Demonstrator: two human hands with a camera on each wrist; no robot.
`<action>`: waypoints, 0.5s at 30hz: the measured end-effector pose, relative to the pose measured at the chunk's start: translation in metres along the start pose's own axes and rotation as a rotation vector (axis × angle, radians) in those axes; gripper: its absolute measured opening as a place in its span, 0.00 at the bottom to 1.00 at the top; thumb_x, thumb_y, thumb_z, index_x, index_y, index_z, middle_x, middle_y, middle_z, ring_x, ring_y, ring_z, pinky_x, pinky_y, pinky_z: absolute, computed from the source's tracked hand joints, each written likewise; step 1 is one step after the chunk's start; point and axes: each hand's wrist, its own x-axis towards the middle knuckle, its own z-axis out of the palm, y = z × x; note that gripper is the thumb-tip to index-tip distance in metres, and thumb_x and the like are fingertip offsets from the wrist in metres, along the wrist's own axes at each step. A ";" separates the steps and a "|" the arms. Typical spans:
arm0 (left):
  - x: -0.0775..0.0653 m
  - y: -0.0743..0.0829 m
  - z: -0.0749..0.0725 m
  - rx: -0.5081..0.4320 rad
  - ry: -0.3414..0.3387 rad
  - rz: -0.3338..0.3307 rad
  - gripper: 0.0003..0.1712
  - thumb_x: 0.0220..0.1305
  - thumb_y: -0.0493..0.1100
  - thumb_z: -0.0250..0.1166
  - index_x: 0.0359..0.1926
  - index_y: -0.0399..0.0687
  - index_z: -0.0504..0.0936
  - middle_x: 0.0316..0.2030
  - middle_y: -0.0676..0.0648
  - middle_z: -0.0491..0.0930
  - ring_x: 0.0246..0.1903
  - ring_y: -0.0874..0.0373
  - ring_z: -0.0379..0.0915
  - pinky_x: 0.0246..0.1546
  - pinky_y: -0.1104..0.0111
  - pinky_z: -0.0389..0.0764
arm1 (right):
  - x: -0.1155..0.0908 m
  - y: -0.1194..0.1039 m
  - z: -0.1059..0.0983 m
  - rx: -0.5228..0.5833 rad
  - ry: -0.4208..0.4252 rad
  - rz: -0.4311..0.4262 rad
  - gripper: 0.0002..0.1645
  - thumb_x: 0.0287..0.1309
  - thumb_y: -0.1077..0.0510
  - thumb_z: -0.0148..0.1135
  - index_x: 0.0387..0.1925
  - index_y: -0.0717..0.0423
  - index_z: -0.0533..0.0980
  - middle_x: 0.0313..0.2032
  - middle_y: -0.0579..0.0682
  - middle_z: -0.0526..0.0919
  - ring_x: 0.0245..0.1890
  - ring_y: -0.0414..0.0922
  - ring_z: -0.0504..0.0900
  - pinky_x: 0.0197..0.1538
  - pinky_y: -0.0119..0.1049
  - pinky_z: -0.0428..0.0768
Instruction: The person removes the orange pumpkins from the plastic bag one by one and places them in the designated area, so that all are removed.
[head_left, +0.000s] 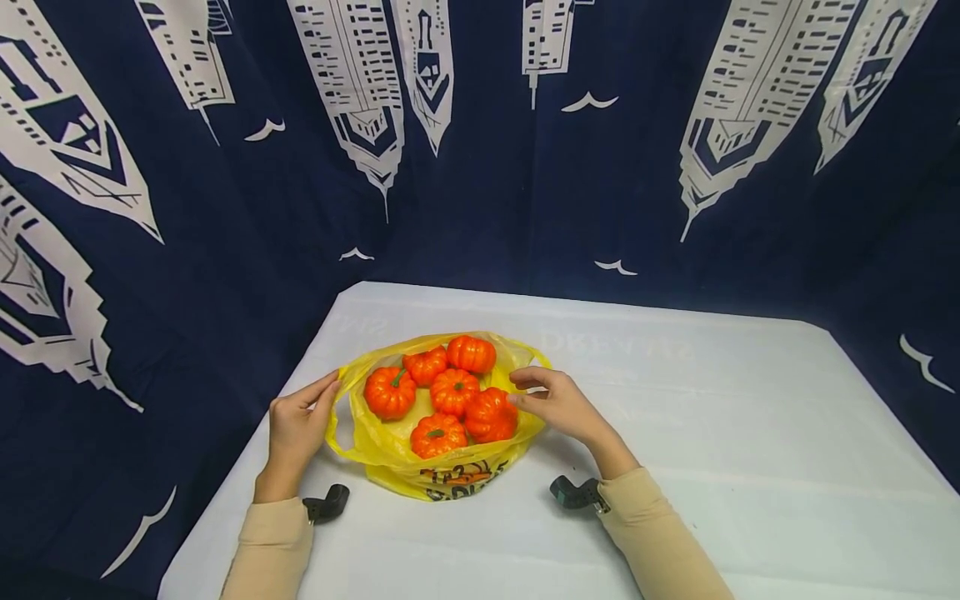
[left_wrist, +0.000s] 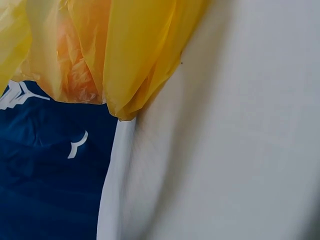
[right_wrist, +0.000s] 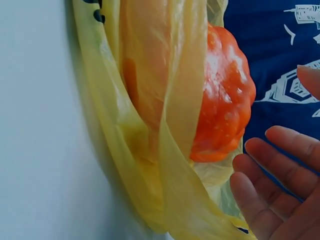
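A yellow plastic bag lies on the table with its mouth spread wide. Inside sit several small orange pumpkins, among them one with a green stem at the left and a glossy pumpkin at the right. My left hand pinches the bag's left rim by its handle loop between thumb and fingertips; that hand is outside the left wrist view. Over the bag's right side is my right hand, fingers parted around nothing. In the right wrist view, its fingers are spread beside the glossy pumpkin.
The bag stands on a white-covered table. Behind and to the left hangs a dark blue cloth printed with white buildings and birds. A black wrist device is on the left sleeve, and a similar device on the right one.
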 end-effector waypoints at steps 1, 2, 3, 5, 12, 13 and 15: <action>0.000 0.000 0.000 0.002 0.000 0.003 0.14 0.51 0.23 0.73 0.41 0.32 0.88 0.37 0.34 0.88 0.44 0.84 0.73 0.43 0.91 0.73 | 0.000 0.000 0.001 -0.004 0.003 0.000 0.28 0.64 0.56 0.66 0.59 0.71 0.74 0.58 0.68 0.79 0.59 0.61 0.79 0.59 0.51 0.81; 0.000 0.000 0.000 0.003 0.001 0.006 0.14 0.51 0.23 0.73 0.41 0.32 0.88 0.37 0.34 0.88 0.44 0.84 0.73 0.43 0.91 0.73 | 0.001 -0.001 0.002 -0.007 0.006 0.005 0.28 0.63 0.56 0.66 0.59 0.71 0.75 0.58 0.68 0.79 0.59 0.60 0.78 0.59 0.52 0.81; 0.000 0.000 0.000 0.006 0.001 0.010 0.14 0.51 0.23 0.73 0.41 0.32 0.88 0.36 0.34 0.88 0.44 0.84 0.73 0.43 0.91 0.73 | 0.001 -0.001 0.003 -0.017 0.010 0.011 0.29 0.63 0.55 0.66 0.59 0.71 0.75 0.58 0.67 0.80 0.59 0.60 0.79 0.59 0.51 0.81; 0.001 0.000 0.000 0.006 0.002 0.015 0.14 0.51 0.23 0.73 0.41 0.32 0.88 0.36 0.34 0.88 0.44 0.84 0.73 0.44 0.91 0.73 | 0.002 -0.002 0.006 -0.030 0.020 0.029 0.29 0.63 0.54 0.66 0.59 0.70 0.75 0.58 0.66 0.80 0.58 0.59 0.79 0.59 0.51 0.81; -0.001 0.001 0.000 0.014 0.002 0.021 0.14 0.50 0.23 0.73 0.40 0.31 0.88 0.36 0.34 0.88 0.44 0.84 0.73 0.43 0.91 0.73 | 0.004 -0.001 0.017 -0.081 0.058 0.111 0.31 0.61 0.51 0.68 0.59 0.67 0.76 0.55 0.61 0.83 0.55 0.56 0.81 0.56 0.49 0.82; -0.001 0.001 0.000 0.013 0.001 0.019 0.14 0.50 0.23 0.73 0.41 0.31 0.88 0.36 0.34 0.88 0.44 0.84 0.73 0.43 0.91 0.73 | 0.005 -0.001 0.018 -0.086 0.061 0.117 0.31 0.61 0.51 0.68 0.59 0.67 0.76 0.55 0.61 0.83 0.55 0.56 0.81 0.56 0.49 0.83; -0.001 0.001 -0.001 0.013 0.002 0.016 0.14 0.51 0.23 0.73 0.41 0.32 0.89 0.36 0.34 0.88 0.44 0.84 0.73 0.43 0.91 0.73 | 0.005 0.000 0.020 -0.090 0.065 0.120 0.30 0.61 0.51 0.69 0.58 0.67 0.76 0.54 0.61 0.84 0.54 0.56 0.82 0.56 0.49 0.83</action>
